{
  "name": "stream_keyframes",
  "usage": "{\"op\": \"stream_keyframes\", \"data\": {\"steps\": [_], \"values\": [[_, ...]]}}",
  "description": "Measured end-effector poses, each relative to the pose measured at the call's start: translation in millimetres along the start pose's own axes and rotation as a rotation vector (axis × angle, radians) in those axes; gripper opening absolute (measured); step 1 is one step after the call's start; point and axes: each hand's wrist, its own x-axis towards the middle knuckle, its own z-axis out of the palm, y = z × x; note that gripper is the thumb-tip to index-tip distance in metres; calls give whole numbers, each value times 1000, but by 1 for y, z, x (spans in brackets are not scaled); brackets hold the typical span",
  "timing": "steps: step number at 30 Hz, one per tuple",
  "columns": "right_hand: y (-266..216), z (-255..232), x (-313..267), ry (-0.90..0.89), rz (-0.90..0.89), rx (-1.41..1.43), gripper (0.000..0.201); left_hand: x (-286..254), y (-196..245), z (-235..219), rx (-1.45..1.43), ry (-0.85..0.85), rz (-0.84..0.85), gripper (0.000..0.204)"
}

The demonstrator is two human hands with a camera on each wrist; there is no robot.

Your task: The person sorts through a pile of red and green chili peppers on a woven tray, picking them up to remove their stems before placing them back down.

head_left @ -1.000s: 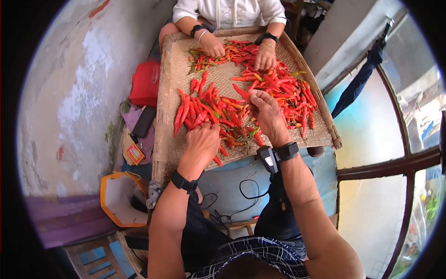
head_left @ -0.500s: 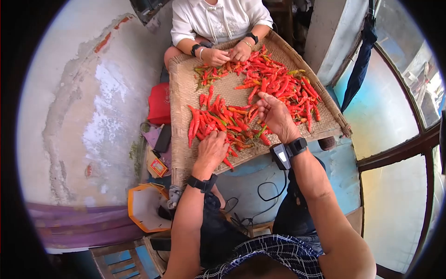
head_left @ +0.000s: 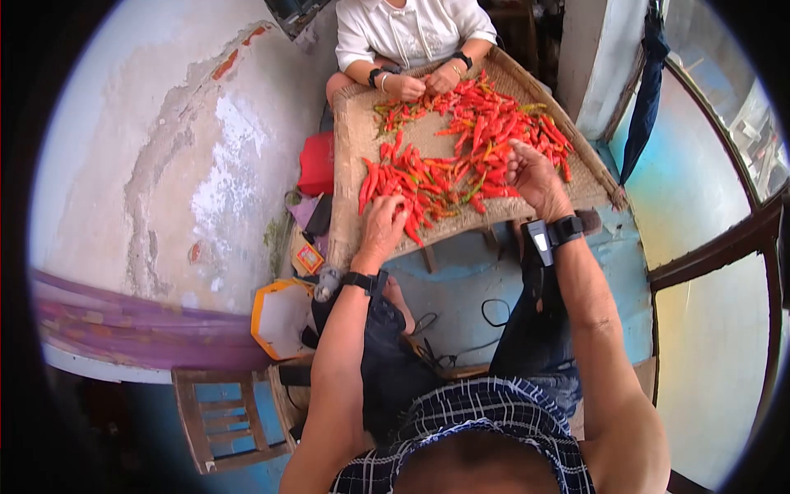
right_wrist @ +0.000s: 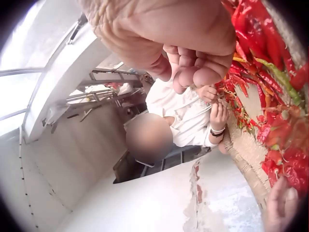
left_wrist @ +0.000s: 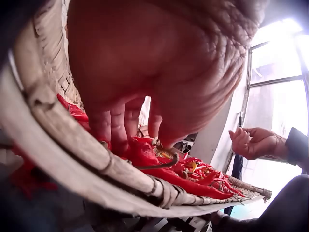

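Observation:
Red chili peppers [head_left: 420,183], a few greenish or orange, lie in loose heaps on a woven bamboo tray [head_left: 350,169]. My left hand [head_left: 382,229] is at the near-left heap, its thumb and fingertips down around a red chili pepper [left_wrist: 145,151] with a curved stem in the left wrist view. Above the right side of the tray hovers my right hand [head_left: 536,177], close to the larger heap [head_left: 514,123]. Its fingers bend loosely with nothing between them and the thumb in the right wrist view [right_wrist: 193,67].
Across the tray sits another person in a white top [head_left: 403,33], both hands at the far peppers. A red bag [head_left: 316,165] and an orange-edged box [head_left: 284,321] are on the left by the wall. A dark umbrella [head_left: 642,99] hangs at right beside the window.
My right hand let go of a red chili pepper at the larger heap and drew back rightward. My left hand stays at the near heap. The other person's hands came together. The head view shifted.

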Motion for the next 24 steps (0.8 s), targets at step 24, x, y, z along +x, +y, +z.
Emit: {"op": "stream_keyframes", "data": {"steps": [24], "values": [[-4, -51, -40, 78, -259, 272, 19, -46, 34, 28, 276, -88, 33, 41]]}}
